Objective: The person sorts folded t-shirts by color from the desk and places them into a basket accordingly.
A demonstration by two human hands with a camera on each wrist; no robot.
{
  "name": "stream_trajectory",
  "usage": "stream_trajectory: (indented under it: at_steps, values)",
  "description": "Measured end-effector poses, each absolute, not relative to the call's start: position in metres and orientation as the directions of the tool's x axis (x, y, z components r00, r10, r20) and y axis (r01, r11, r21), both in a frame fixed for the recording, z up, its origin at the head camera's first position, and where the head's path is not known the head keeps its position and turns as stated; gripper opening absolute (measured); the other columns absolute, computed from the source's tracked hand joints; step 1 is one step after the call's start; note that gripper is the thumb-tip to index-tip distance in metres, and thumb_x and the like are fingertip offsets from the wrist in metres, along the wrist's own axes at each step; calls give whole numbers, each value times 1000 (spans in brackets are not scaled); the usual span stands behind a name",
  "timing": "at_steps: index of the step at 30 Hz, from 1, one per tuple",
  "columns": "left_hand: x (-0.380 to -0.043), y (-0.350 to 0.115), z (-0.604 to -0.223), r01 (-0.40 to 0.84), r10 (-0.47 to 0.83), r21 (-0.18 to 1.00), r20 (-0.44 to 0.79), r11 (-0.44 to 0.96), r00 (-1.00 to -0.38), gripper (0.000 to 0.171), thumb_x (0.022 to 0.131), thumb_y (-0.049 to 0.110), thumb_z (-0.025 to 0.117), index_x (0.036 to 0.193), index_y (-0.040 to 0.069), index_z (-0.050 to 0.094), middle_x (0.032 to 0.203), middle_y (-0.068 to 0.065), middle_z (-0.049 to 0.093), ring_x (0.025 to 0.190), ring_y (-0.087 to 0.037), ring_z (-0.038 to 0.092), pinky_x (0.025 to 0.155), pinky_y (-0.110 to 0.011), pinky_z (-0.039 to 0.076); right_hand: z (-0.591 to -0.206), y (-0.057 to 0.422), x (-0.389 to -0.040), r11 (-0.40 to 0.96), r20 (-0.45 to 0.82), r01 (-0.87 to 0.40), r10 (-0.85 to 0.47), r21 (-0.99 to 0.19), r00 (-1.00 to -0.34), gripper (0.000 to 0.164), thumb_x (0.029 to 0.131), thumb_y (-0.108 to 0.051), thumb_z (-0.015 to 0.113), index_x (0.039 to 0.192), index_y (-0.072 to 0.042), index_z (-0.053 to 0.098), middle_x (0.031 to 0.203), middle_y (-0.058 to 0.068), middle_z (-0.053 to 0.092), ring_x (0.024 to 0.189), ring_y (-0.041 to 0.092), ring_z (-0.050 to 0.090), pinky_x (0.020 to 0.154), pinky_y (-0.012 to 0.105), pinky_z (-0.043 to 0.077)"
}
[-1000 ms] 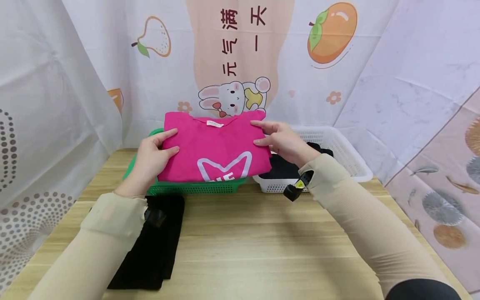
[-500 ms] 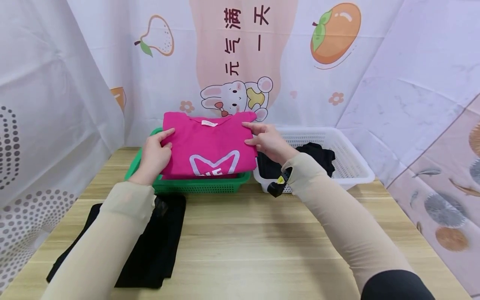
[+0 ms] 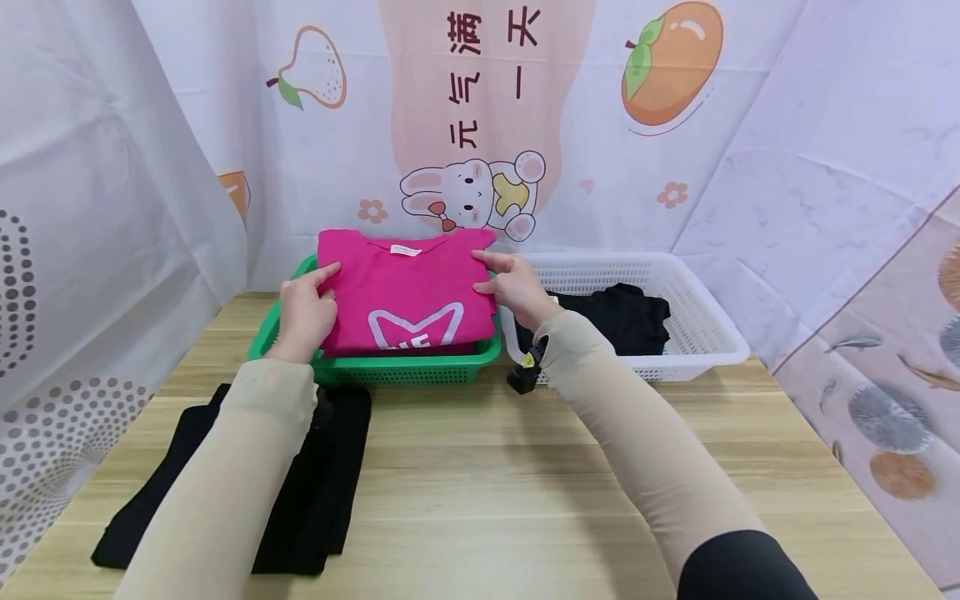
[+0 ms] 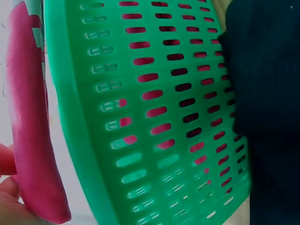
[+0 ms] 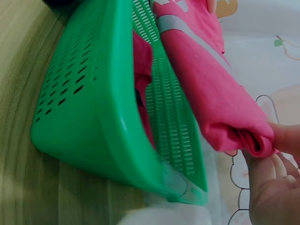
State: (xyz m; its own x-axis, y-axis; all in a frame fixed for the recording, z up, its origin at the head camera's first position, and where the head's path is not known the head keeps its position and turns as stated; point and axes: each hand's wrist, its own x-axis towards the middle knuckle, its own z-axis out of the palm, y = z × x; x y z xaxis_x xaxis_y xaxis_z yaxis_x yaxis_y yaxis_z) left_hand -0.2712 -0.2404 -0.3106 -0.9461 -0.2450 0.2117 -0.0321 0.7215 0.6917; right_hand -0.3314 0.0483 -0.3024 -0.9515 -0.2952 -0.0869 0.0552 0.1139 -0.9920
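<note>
A folded bright pink T-shirt (image 3: 408, 287) with a pale star outline and a white neck label is held over the green basket (image 3: 405, 372). My left hand (image 3: 303, 317) pinches its left side, and my right hand (image 3: 517, 287) pinches the right side. From the right wrist view, the shirt's rolled end (image 5: 243, 138) lies between thumb and fingers, above the basket rim. Other dark pink cloth (image 5: 142, 70) sits inside that basket. In the left wrist view, the shirt edge hangs just outside the rim, with fingertips (image 4: 7, 161) against it.
A white basket (image 3: 705, 333) holding black clothing (image 3: 622, 317) stands right of the green one. Black folded garments (image 3: 315, 500) lie on the wooden table (image 3: 465, 492) at the left, partly beneath my left forearm. A printed curtain (image 3: 585, 108) hangs behind the baskets.
Both hands have carried the pink T-shirt leftward and slightly lower, over the green basket. The right arm has moved left, uncovering more of the white basket.
</note>
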Motion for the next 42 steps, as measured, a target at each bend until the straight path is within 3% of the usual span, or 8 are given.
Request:
stream_trajectory:
  at_steps: [16,27,42]
  values:
    - [-279,-244,-323,-100,-269,653,164,751,-949,54,96,3,53,149,11,44,142,-23,52,127,-42,36,94,-51,51,-326,33,-330,168,-65,33,-191,-985,-979,52,94,3,60,142,-18,56,153,7,46,140,26,42,112,39,43]
    - [-275,-243,-325,-86,-282,662,194,744,-940,51,96,1,50,146,10,49,144,-22,50,127,-41,36,96,-52,50,-332,26,-323,241,-12,-21,-136,-970,-991,40,94,-2,63,131,-15,66,139,9,61,134,25,50,108,40,46]
    - [-271,-245,-327,-54,-270,648,239,760,-933,50,94,-1,50,143,8,53,145,-21,51,126,-42,38,98,-51,46,-339,26,-323,354,40,-76,-108,-932,-993,33,90,-6,71,122,-13,72,127,8,69,129,24,52,104,38,50]
